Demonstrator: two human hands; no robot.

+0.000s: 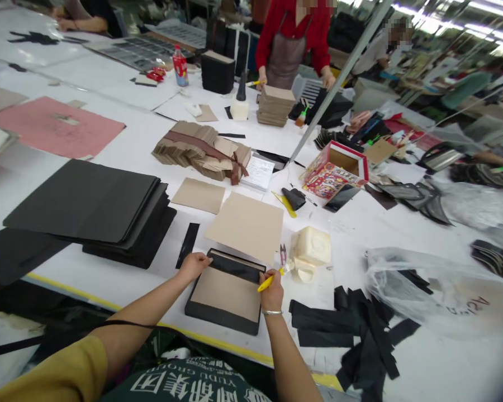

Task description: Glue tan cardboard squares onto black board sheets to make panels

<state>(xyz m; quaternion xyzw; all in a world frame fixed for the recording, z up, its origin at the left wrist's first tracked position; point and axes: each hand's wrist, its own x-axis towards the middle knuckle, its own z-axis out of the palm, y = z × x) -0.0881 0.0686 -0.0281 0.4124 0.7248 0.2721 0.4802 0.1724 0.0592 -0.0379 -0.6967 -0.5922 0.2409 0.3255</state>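
A shallow black-edged box form (225,296) with a tan face lies at the table's front edge. Across its far part runs a black strip (237,267). My left hand (195,266) pinches the strip's left end at the far left corner. At the right end, my right hand (272,287) touches the strip and holds a yellow-handled brush (270,281), bristles pointing right. Beyond the form lies a tan board (247,223). A cream glue container (311,245) stands to the right, with small red-handled snips (283,254) beside it.
Black sheets (84,204) are stacked at the left. Loose black strips (360,335) and a plastic bag (440,290) lie at the right. Farther back are bundled tan pieces (201,148), a colourful box (333,170) and a person in red (293,39) across the table.
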